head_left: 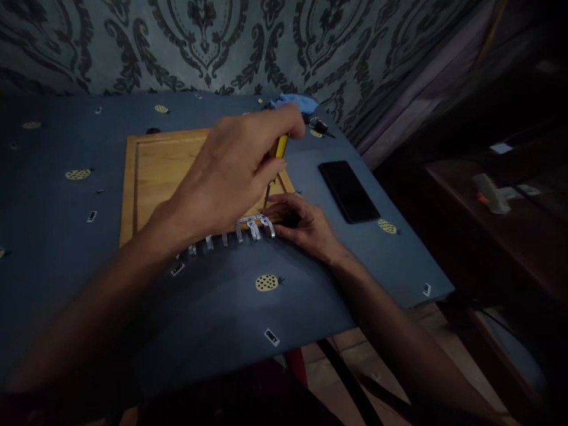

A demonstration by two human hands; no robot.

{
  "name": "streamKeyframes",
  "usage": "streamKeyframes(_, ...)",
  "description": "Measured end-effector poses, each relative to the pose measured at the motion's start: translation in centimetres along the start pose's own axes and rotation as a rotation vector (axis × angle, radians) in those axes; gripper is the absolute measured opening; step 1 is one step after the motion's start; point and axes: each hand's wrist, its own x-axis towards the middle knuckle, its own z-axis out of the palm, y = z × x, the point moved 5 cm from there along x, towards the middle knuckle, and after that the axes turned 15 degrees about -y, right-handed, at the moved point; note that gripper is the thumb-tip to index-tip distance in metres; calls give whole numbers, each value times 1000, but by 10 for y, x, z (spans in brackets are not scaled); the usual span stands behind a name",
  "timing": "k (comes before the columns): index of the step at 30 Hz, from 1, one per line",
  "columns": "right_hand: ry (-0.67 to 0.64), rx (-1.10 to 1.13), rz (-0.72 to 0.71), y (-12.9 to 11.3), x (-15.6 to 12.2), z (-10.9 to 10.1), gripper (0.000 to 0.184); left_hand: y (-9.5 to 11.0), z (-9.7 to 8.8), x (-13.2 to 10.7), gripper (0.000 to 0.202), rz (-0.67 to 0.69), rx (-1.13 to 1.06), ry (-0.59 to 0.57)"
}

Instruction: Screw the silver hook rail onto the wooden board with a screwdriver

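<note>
My left hand [231, 171] is closed around the yellow handle of a screwdriver [281, 147], which stands nearly upright with its shaft pointing down. The tip meets the near right part of a wooden board [166, 163], beside a row of silver metal hooks [254, 228] along the board's near edge. At the right end of that row my right hand [308, 228] grips the board's near right corner, fingers on top and thumb lower, close to the last hook. My left forearm and hand cover much of the board and part of the hook row.
A black phone [349, 190] lies on the blue patterned tablecloth [213, 319], right of the board. Behind the board are a blue cloth [296, 103] and keys [320, 125]. A patterned curtain [204, 41] hangs behind the table. Farther right stands a dark reddish surface [501, 231] with small items.
</note>
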Motion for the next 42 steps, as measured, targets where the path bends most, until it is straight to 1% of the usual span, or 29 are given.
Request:
streamKeyframes(2, -1, -19, -7, -1, 0, 0, 52, -1, -7, -2, 28, -5, 31, 35)
streamKeyframes(4, -2, -25, -8, -1, 0, 0, 51, -1, -8, -2, 25, -6, 55, 24)
streamKeyframes(12, -4, -18, -7, -1, -1, 0, 49, 0, 6, 0, 21, 19, 0, -34)
streamKeyframes(15, -8, -38, 0, 0, -1, 0, 49, 2, 8, 0, 23, 27, 5, -41)
streamKeyframes(20, -6, -53, 9, -1, 0, 0, 48, 3, 12, 1, 32, 25, 36, -71)
streamKeyframes(24, 5, -62, -2, -2, 1, -1, 49, 3, 12, 1, 32, 43, 42, -67)
streamKeyframes(29, -2, -24, -15, -1, 1, 0, 48, 3, 12, 1, 31, 27, 44, -91)
streamKeyframes(36, 6, -48, 4, 0, 0, -1, 48, 7, 11, 2, 33, 40, 67, -108)
streamKeyframes(42, 12, -71, -2, 0, 1, -1, 46, 5, 12, 2, 33, 36, 48, -120)
